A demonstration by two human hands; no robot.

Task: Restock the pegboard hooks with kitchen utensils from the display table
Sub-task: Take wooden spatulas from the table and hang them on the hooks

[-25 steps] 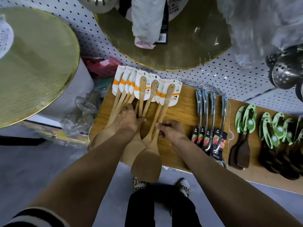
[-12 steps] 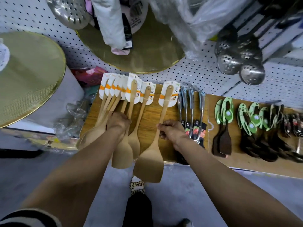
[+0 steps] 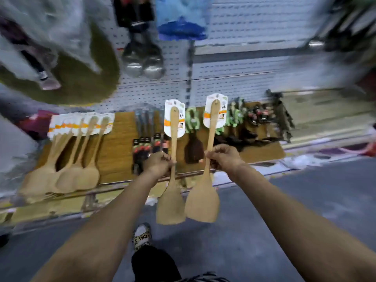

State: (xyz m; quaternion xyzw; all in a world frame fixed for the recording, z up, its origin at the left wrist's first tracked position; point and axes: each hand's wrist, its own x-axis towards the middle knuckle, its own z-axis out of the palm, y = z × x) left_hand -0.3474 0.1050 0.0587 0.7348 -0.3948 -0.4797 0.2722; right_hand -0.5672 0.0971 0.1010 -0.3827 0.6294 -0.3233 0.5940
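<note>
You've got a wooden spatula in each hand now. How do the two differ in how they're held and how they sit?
The left hand grips the left spatula so that its card tag sits lower; the right hand holds the right spatula with its tag higher. The left spatula's handle stands near upright, the right spatula's leans slightly rightward toward the top. The left blade looks narrower than the right one. Both are pale wood, tag up and blade down, lifted off the display table.
</note>
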